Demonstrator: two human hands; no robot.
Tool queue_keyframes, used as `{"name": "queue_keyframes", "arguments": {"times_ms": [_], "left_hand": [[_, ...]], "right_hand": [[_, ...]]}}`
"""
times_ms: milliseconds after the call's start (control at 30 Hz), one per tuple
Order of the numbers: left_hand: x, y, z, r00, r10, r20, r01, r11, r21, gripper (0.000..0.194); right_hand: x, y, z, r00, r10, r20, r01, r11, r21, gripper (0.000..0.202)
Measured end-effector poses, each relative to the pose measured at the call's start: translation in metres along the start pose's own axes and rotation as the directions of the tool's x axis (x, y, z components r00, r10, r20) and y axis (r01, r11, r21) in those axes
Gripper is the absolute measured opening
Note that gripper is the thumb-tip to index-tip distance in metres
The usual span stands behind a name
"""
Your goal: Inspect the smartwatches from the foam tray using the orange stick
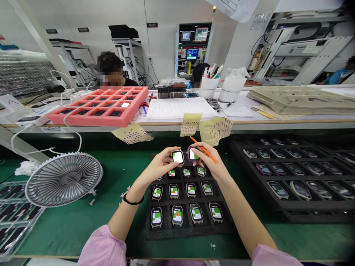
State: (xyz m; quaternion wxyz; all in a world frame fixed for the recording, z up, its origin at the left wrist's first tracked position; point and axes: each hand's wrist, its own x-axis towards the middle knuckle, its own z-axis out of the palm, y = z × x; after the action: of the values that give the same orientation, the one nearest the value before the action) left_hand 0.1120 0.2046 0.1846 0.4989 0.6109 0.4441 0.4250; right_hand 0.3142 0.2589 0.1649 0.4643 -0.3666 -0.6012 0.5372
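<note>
A pale watch point(178, 157) and a purple watch point(193, 153), both lit, are held up just beside each other above the back of a black tray point(185, 229). The left hand point(163, 165) pinches the pale watch by its edges; the right hand point(210, 158) grips the purple watch, a finger over its face, with an orange stick point(208, 152) lying across the hand. Each watch is probably light and stiff, its glass smooth and easily scratched, so the frame's sides look the best hold. More lit watches fill the tray on the green counter point(69, 231), a fan point(66, 179) to the left.
</note>
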Motion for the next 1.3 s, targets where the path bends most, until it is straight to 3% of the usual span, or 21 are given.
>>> {"name": "queue_keyframes", "arguments": {"times_ms": [133,333,433,533,667,767,1067,1300], "left_hand": [[0.001,-0.001,-0.001,0.999,-0.011,-0.045,0.012,1.0,0.026,0.042],[0.002,0.003,-0.002,0.991,-0.021,-0.131,0.03,0.997,0.067,0.034],[0.003,0.003,-0.001,0.99,-0.027,-0.14,0.036,0.997,0.064,0.033],[0.003,0.001,0.0,0.996,-0.01,-0.093,0.012,1.0,0.028,0.03],[0.002,-0.001,-0.001,1.0,-0.005,-0.019,0.005,1.0,0.007,0.043],[0.002,-0.003,-0.001,1.0,-0.011,-0.024,0.011,1.0,0.009,0.047],[0.004,0.001,0.0,0.987,-0.064,-0.147,0.063,0.998,-0.015,0.035],[0.004,-0.003,-0.002,0.997,-0.014,-0.073,0.01,0.998,-0.054,0.035]], "right_hand": [[0.0,-0.002,0.0,1.0,0.016,-0.018,-0.016,1.0,0.005,0.029],[-0.002,-0.007,-0.002,0.99,-0.003,0.139,0.002,1.0,0.009,0.035],[-0.002,-0.006,-0.003,0.987,-0.005,0.162,0.004,1.0,0.007,0.036],[-0.001,-0.005,0.0,0.996,0.004,0.089,-0.007,1.0,0.025,0.03],[-0.001,-0.006,0.004,0.998,0.04,-0.04,-0.039,0.999,0.036,0.029],[0.0,-0.006,0.006,0.996,0.058,-0.063,-0.055,0.997,0.046,0.03],[-0.002,-0.001,-0.002,0.975,-0.018,0.22,0.013,1.0,0.026,0.035],[-0.004,-0.005,-0.005,0.957,-0.015,0.289,0.009,1.0,0.019,0.029]]}}
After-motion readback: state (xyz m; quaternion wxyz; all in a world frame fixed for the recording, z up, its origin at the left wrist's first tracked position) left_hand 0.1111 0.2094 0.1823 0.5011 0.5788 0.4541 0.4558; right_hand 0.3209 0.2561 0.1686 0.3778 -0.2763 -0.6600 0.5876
